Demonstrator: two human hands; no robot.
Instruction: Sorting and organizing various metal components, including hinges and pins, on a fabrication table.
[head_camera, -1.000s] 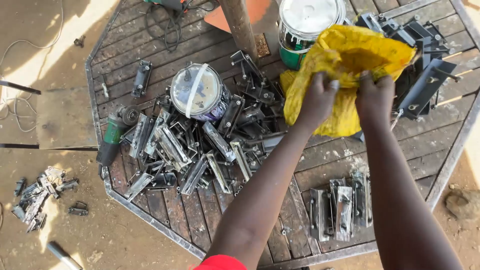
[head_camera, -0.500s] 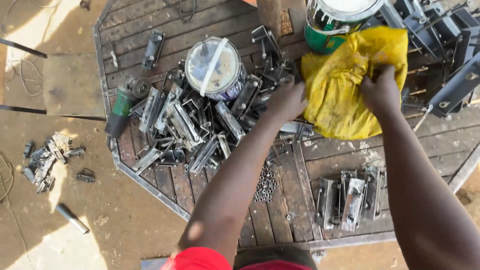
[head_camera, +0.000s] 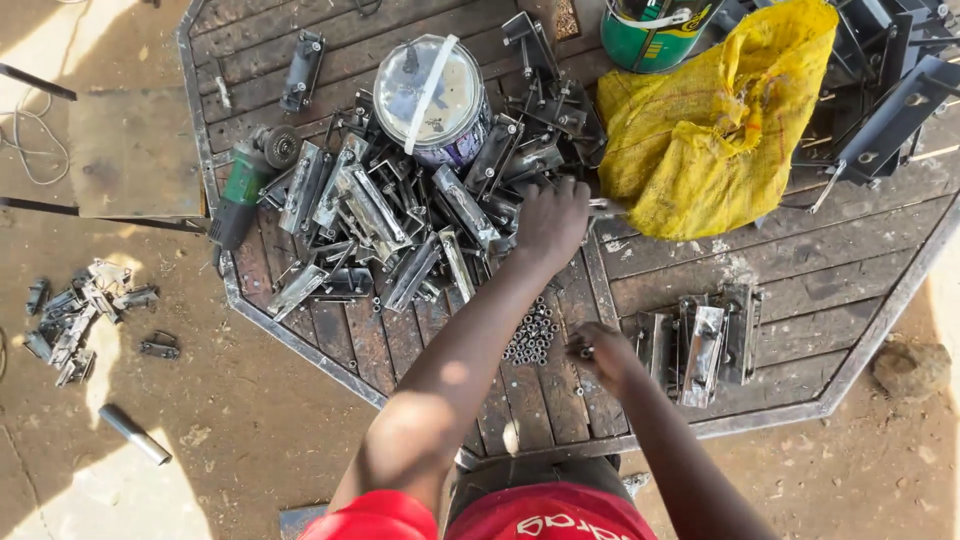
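**Sorting metal brackets: status at the worktop**

While the left hand (head_camera: 552, 222) rests on the heap of metal brackets (head_camera: 400, 225), its fingers are curled down onto the pieces at the heap's right edge; whether one piece is actually gripped cannot be told from above. The right hand (head_camera: 597, 352) is closed loosely, fingertips pinched on what appears to be a small nut, just right of the pile of nuts (head_camera: 531, 338) lying on the planks.

Progress, as judged from the layout:
1. A small row of brackets (head_camera: 700, 340) stands apart near the worktop's (head_camera: 780, 270) front-right edge; these appear already handled.
2. The main heap is far larger, so most of the work seems left to do.
3. More brackets (head_camera: 80, 315) lie on the ground to the left, well apart from the worktop.

Items nearby: a paint tin (head_camera: 430, 100) behind the heap, a green tin (head_camera: 655, 35) cut off by the top edge, a yellow sack (head_camera: 715, 130) and an angle grinder (head_camera: 245, 185).

Limits of view: the left palm is hidden, the right fingertips are small and shadowed, and the dark parts at the upper right are cropped.
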